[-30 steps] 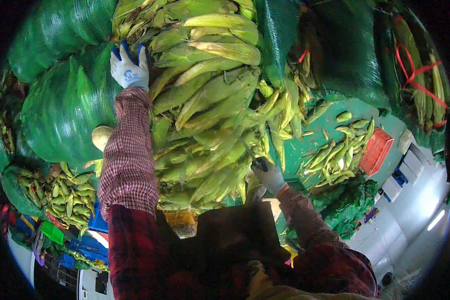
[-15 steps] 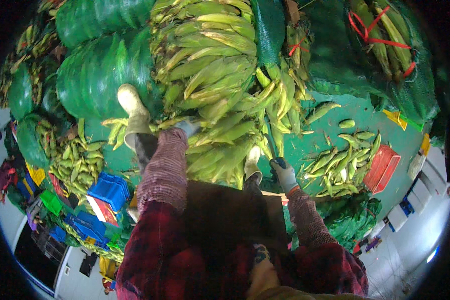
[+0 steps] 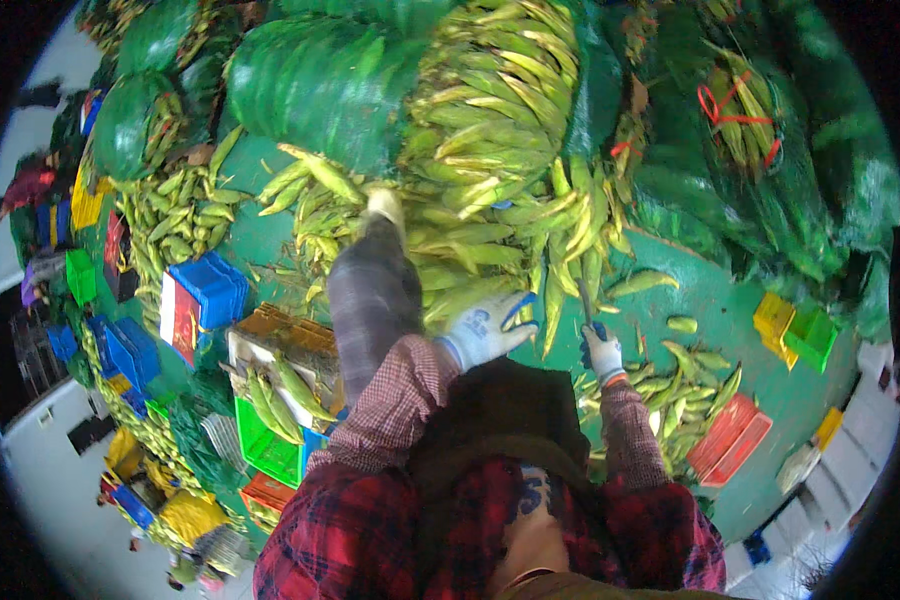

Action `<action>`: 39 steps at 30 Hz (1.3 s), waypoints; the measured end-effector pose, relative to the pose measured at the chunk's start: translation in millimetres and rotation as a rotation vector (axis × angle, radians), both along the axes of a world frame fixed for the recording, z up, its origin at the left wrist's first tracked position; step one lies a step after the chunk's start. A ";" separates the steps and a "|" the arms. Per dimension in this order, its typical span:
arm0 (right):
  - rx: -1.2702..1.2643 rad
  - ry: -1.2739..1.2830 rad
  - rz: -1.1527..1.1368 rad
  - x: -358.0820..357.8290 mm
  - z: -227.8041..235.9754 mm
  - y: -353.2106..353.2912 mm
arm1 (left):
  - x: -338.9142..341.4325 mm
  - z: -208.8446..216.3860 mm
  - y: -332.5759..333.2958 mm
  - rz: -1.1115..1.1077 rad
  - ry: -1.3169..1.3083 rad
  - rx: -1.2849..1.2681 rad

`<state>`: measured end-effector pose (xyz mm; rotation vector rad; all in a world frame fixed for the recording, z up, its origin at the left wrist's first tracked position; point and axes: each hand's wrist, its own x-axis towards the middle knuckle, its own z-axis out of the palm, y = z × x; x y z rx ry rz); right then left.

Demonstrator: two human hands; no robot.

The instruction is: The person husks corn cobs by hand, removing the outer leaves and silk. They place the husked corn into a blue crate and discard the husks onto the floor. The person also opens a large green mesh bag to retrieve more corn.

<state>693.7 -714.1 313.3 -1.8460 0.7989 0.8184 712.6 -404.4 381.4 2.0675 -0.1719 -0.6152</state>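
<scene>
A: Big heap of corn ears dead centre and up toward twelve o'clock, pale green-yellow husks packed lengthwise, spilling out of green mesh sacks.

B: And the left hand, white glove with blue trim, sits just below centre, fingers half curled at the foot of the heap, touching the lowest ears; no ear visibly grasped.

A: Right hand, at four o'clock from it, gloved too, fist closed around a thin dark handle pointing up into the ears.

B: Both forearms in checked sleeves come up from six o'clock.

A: A grey trouser leg and pale shoe step onto the pile at eleven o'clock from the left hand.

B: Blue crates lie out at nine o'clock.
</scene>
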 end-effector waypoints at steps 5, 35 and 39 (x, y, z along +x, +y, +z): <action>-0.001 0.010 0.139 -11.0 -11.5 26.5 | -5.5 -11.5 17.7 0.094 -0.037 -0.071; 0.061 -0.096 0.680 44.7 3.3 82.4 | -666.6 -133.2 -142.1 2.133 1.182 -0.754; -0.074 -0.381 1.081 43.0 -24.8 98.2 | -643.0 -134.8 -114.7 2.063 0.980 -0.751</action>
